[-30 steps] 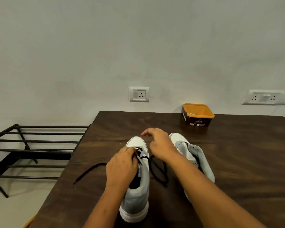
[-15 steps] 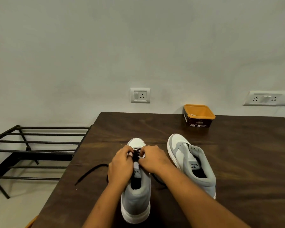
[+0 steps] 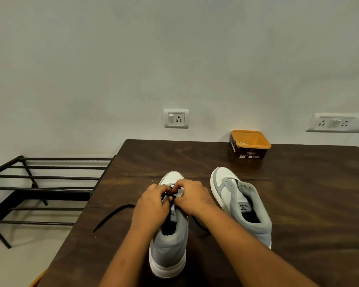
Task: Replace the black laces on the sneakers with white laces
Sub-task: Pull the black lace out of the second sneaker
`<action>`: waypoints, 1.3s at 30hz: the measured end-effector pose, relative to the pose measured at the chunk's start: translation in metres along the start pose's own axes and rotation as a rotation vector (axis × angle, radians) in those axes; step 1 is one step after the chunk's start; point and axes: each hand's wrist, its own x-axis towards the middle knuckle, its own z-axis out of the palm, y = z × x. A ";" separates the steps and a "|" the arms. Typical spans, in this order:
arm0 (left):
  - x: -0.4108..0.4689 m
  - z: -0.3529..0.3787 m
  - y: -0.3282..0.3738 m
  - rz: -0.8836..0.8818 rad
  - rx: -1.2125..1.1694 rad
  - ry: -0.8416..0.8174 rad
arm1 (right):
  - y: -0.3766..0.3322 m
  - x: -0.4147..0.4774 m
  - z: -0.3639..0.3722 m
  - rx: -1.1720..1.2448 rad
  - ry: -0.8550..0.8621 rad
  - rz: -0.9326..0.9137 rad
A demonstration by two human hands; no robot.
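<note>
Two grey and white sneakers stand side by side on the dark wooden table (image 3: 298,193), toes pointing away from me. My left hand (image 3: 150,204) and my right hand (image 3: 192,197) meet over the lower eyelets of the left sneaker (image 3: 168,245), both pinching its black lace (image 3: 112,214). One loose end of that lace trails left across the table, another shows under my right wrist. The right sneaker (image 3: 240,204) stands untouched with almost no lace showing in its eyelets.
An orange-rimmed tub (image 3: 250,145) with something pale inside sits at the table's far edge by the wall. A black metal rack (image 3: 39,183) stands left of the table. Two wall sockets are mounted above the table.
My right hand came back from above the right sneaker's toe to the left sneaker's eyelets. It now pinches the lace beside my left hand. The lace loop between the shoes is mostly hidden.
</note>
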 end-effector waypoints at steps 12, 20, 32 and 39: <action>0.006 -0.004 0.005 -0.374 -1.102 0.277 | -0.002 -0.001 0.003 -0.013 0.015 0.030; 0.000 0.001 -0.018 -0.055 -0.636 0.138 | -0.003 0.001 0.006 -0.004 0.010 0.036; 0.004 0.004 -0.002 -0.138 -0.728 0.281 | -0.002 0.001 0.005 0.015 0.004 0.042; 0.010 -0.039 0.001 -0.387 -1.725 0.471 | -0.001 0.001 0.006 0.045 -0.003 0.052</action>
